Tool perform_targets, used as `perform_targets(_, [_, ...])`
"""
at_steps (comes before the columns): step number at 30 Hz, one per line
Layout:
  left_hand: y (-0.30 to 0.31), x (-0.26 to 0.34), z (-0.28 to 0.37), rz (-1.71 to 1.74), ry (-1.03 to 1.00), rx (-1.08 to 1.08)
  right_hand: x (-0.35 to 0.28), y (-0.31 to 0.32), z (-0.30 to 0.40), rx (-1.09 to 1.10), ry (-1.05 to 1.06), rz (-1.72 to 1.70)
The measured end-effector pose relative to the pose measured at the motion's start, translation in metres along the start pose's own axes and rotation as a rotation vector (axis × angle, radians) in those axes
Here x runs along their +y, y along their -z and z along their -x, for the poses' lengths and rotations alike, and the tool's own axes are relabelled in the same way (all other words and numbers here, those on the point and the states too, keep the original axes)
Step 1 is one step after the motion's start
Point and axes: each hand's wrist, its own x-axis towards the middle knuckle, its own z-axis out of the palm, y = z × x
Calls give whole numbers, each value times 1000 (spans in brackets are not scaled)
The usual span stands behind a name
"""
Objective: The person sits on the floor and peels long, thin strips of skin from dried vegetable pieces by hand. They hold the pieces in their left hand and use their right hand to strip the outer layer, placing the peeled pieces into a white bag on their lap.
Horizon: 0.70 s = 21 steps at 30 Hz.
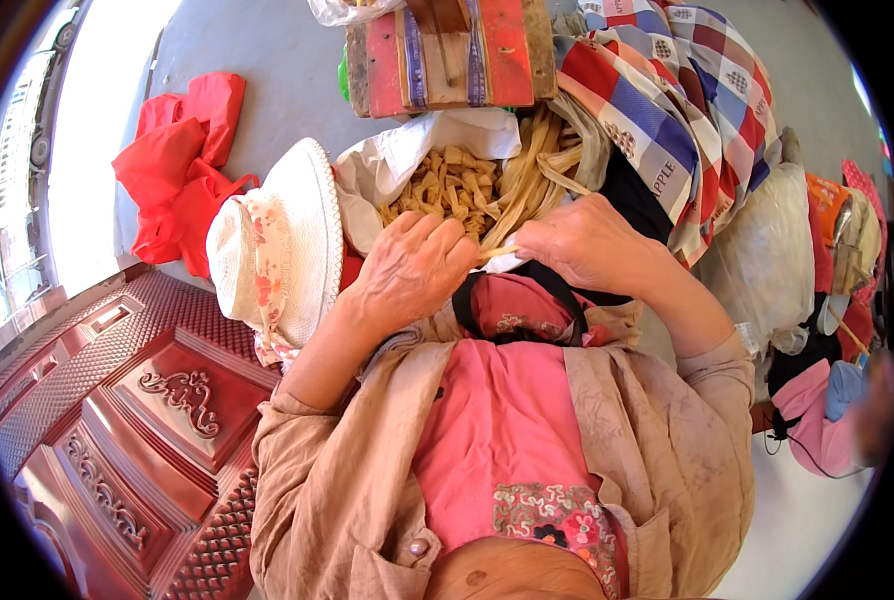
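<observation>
A pale tan strip of dried leaf or husk (498, 253) runs between my two hands in front of my lap. My left hand (423, 259) is closed in a fist around one end, knuckles up. At the other end, the thumb and fingers of my right hand (586, 244) pinch the strip; part of it is hidden under the hands. Just beyond lies a white cloth or sack (372, 169) with many small folded tan pieces (451, 184) in it. Long, flat dried strips (529, 176) lie in a bundle beside these pieces, nearest to my right hand.
A worn wooden board with red paint (376, 75) stands beyond the sack. Checked cloth (661, 120) heaps up on the right, near a translucent plastic bag (762, 240). At left are a white woven hat (308, 240), a red bag (166, 165) and a dark red embossed door (169, 397).
</observation>
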Motion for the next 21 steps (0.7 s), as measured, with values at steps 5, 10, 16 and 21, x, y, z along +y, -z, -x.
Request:
perform_targets(5, [12, 0, 9, 114, 92, -29, 4, 1, 8, 14, -42, -196])
perform_targets(10, [25, -35, -35, 18, 288, 183, 41, 18, -36, 365, -16, 141])
perform_targets(16, [52, -90, -96, 71, 480, 353, 68, 55, -102, 679, -14, 295])
perform_targets(21, [22, -115, -91, 47, 615, 263, 104, 39, -106, 423, -195, 364])
